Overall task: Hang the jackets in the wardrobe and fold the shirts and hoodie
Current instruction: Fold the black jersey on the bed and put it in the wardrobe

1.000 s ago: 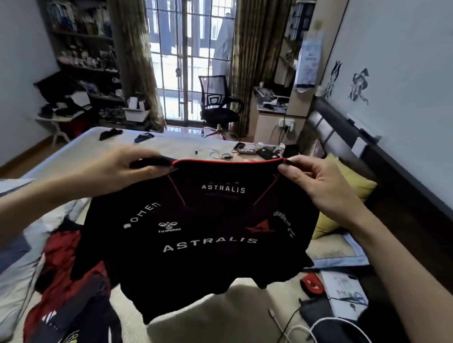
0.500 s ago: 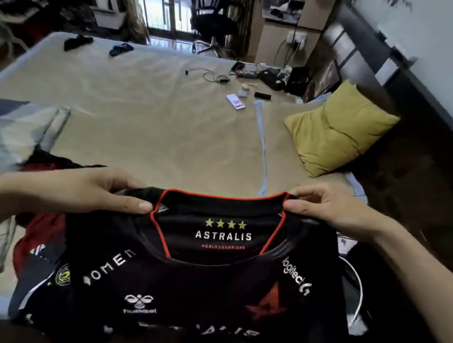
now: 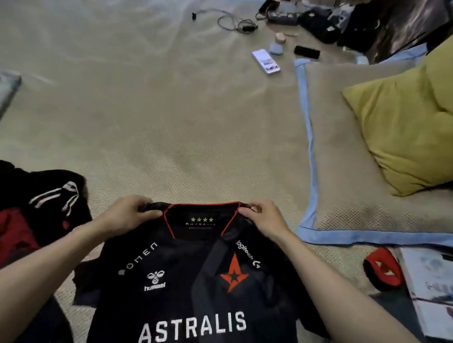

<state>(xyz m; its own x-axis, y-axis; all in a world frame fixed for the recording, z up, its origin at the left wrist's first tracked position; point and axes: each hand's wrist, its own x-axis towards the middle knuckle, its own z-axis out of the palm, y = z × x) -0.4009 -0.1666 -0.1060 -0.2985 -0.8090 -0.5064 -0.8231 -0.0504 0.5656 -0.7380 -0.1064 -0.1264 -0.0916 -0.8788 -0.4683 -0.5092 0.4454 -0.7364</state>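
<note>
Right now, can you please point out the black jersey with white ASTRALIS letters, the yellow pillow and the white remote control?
Black ASTRALIS jersey [image 3: 179,299]: head view, chest panel above the white letters.
Yellow pillow [image 3: 418,118]: head view, middle of its top face.
White remote control [image 3: 266,61]: head view, centre of its body.

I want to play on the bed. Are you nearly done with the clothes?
Not nearly. No folded clothes show yet. The left hand and right hand pinch the shoulders of the black shirt, spread front-up and unfolded. The red and black pile beside it waits.
</note>
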